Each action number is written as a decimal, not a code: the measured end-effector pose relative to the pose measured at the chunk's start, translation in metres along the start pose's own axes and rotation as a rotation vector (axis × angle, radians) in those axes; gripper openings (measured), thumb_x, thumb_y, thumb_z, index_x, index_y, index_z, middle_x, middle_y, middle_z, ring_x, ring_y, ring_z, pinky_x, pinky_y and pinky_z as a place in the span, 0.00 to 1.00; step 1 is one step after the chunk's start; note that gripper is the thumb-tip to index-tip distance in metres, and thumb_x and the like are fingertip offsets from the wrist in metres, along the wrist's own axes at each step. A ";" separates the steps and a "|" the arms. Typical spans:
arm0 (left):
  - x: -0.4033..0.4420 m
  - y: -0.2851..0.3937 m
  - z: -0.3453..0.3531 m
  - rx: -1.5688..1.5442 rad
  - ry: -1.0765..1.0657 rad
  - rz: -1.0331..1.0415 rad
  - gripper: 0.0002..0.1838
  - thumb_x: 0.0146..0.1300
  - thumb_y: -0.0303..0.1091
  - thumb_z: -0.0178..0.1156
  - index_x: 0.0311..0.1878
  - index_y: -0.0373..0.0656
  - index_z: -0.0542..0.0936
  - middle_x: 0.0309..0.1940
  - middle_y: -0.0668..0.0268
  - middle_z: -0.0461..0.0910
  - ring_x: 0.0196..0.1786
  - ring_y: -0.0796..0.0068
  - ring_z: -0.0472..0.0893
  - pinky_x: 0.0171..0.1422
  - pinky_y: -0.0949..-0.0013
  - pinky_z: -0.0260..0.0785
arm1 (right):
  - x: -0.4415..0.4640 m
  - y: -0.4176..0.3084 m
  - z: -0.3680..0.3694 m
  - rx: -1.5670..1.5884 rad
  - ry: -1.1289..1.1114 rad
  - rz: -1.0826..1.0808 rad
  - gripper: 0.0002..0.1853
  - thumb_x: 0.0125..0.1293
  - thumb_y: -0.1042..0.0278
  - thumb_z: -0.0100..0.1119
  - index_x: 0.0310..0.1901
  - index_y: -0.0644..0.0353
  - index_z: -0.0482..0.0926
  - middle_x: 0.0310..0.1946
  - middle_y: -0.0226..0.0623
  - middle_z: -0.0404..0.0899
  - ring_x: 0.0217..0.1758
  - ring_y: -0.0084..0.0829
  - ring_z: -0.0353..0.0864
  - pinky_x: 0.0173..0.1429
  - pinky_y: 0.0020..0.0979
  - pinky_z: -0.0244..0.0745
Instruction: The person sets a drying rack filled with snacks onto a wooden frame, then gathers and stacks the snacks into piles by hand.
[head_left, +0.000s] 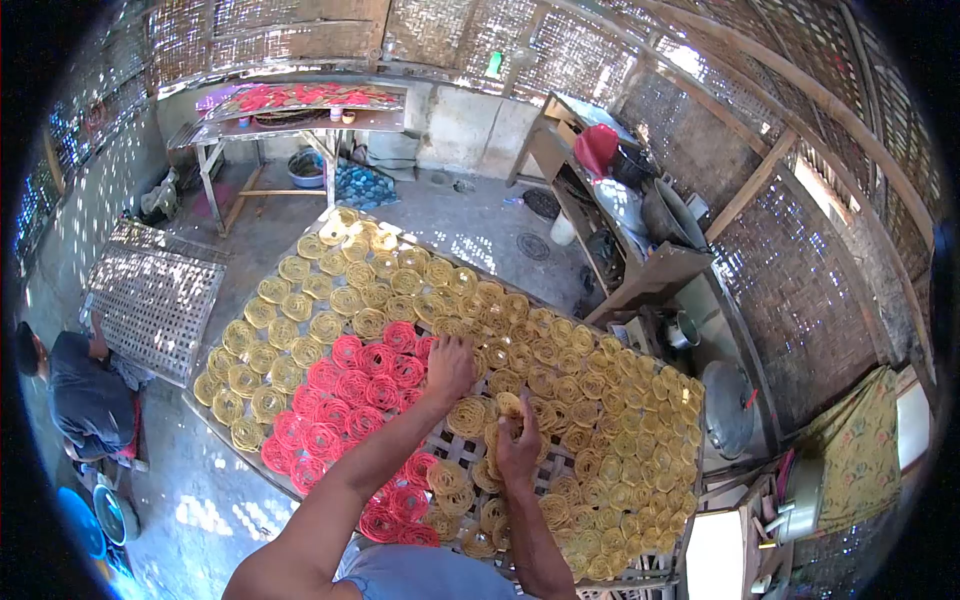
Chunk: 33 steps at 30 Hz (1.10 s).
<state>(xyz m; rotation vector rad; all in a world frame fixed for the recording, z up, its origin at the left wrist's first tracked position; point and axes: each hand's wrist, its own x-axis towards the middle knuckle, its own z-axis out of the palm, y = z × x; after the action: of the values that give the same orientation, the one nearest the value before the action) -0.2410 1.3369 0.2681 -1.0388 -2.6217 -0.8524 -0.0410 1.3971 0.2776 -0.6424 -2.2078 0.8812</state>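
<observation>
Flat coils of thin, noodle-like strands cover a large woven bamboo rack in front of me. Most are yellow coils (600,425); a block of pink coils (352,388) lies left of centre. My left hand (450,368) reaches over the border between the two colours, its fingers bent down and closed on a yellow coil (455,327), partly hidden. Nearer to me, my right hand (518,450) holds a yellow coil (508,404) between thumb and fingers, raised a little above the rack. Bare lattice of the rack (460,447) shows between the hands.
Another person (88,385) crouches at the left, beside a woven panel (155,290) and blue basins (82,520). A table (290,125) with pink pieces stands at the back. A wooden shelf (640,275) with pots and a large lidded pot (730,405) line the right side.
</observation>
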 end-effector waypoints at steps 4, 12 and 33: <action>0.014 -0.006 0.000 -0.009 -0.041 -0.056 0.19 0.50 0.36 0.65 0.46 0.40 0.80 0.43 0.52 0.81 0.54 0.49 0.78 0.58 0.51 0.72 | -0.001 0.006 0.003 -0.016 -0.003 0.036 0.28 0.68 0.62 0.61 0.69 0.58 0.69 0.62 0.50 0.76 0.65 0.51 0.75 0.69 0.45 0.68; 0.036 -0.026 0.006 -0.441 -0.388 -0.145 0.20 0.49 0.38 0.70 0.46 0.41 0.84 0.37 0.53 0.85 0.43 0.58 0.86 0.51 0.58 0.76 | -0.001 0.012 0.004 -0.006 -0.004 0.042 0.26 0.71 0.59 0.58 0.68 0.57 0.70 0.62 0.51 0.76 0.65 0.52 0.75 0.66 0.47 0.71; -0.050 0.044 -0.016 -1.094 -0.281 -0.226 0.23 0.61 0.37 0.71 0.55 0.34 0.78 0.41 0.58 0.84 0.44 0.68 0.83 0.51 0.63 0.77 | -0.001 0.012 -0.002 0.156 -0.049 0.187 0.20 0.66 0.61 0.65 0.55 0.63 0.78 0.62 0.49 0.73 0.67 0.49 0.70 0.70 0.45 0.65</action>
<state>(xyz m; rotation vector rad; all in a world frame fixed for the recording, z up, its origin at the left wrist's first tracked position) -0.1749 1.3257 0.2819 -1.0839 -2.4229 -2.4950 -0.0365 1.4052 0.2696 -0.7676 -2.1205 1.1641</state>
